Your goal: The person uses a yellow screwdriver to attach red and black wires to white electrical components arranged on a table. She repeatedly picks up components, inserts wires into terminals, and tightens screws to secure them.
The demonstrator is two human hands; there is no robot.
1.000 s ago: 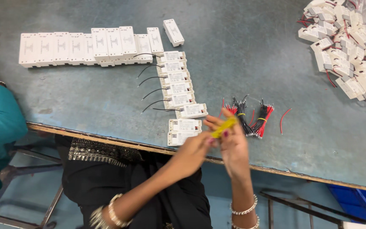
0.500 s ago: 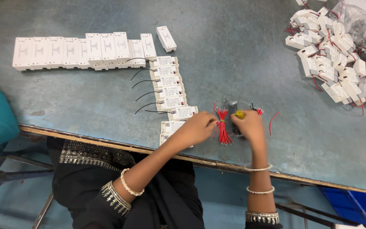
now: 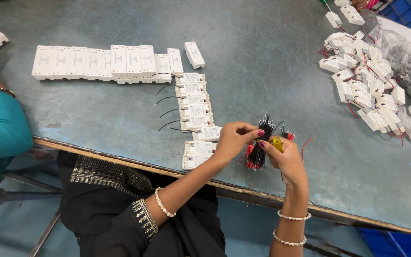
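While one bundle of black and red wires (image 3: 259, 148) stands pinched between both hands above the table edge, the left hand (image 3: 231, 139) closes on its top and the right hand (image 3: 286, 159) grips its side; left of the grip, seven white modules (image 3: 193, 102) lie stacked in a column.

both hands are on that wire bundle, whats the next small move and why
Probably pinch one wire free with the left hand, while the right hand steadies the black and red wire bundle. The left fingertips already sit at the bundle's upper end, and the nearest white modules lie alongside.
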